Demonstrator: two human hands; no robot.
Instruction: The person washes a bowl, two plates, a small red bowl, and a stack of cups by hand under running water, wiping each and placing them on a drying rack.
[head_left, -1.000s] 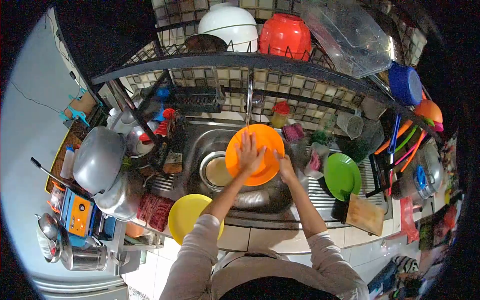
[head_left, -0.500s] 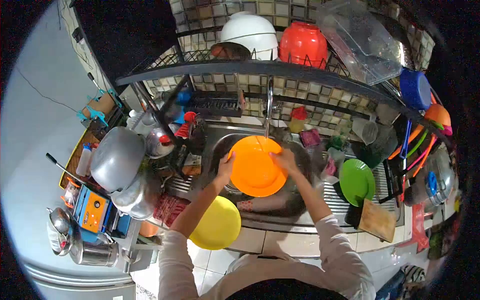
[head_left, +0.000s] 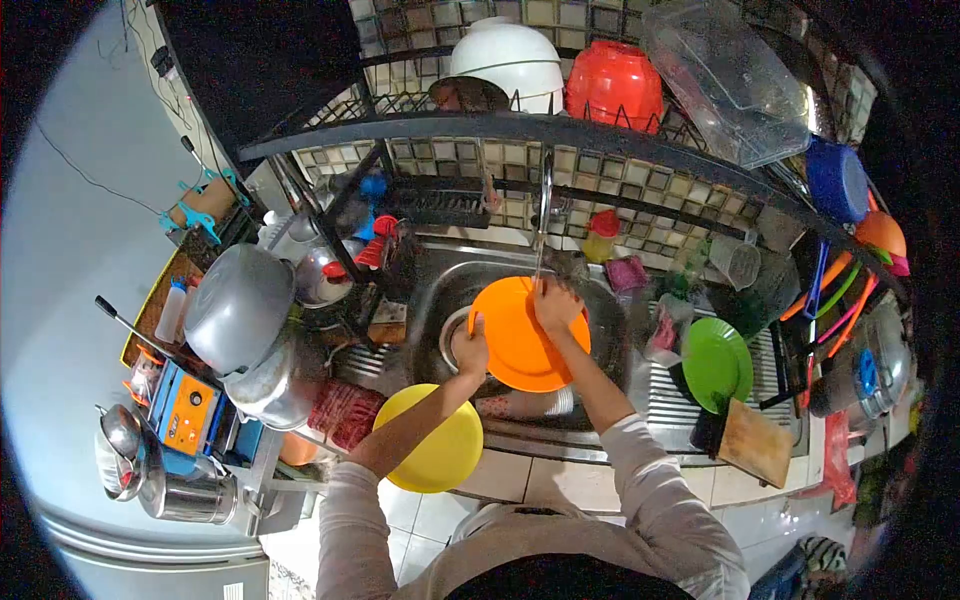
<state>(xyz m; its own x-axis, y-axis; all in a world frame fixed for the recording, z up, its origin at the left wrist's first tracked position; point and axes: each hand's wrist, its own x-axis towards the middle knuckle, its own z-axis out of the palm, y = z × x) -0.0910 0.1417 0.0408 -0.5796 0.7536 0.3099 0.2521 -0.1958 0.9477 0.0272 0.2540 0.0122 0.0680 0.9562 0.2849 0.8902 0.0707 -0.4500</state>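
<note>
Head view: an orange plate is held over the sink basin beneath the faucet. The left hand grips its left rim; the right hand, earlier at the right rim, is now bent over the upper right face, its grip indeterminable, so the left probably steadies the plate. A yellow plate overlaps the sink's front-left edge; a green plate occupies the right drainboard; a tiled wall rises behind.

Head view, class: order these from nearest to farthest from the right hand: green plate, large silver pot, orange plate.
1. Orange plate: touching the right hand, over the sink.
2. Green plate: at the drainboard, to the right.
3. Large silver pot: left of the sink.
</note>
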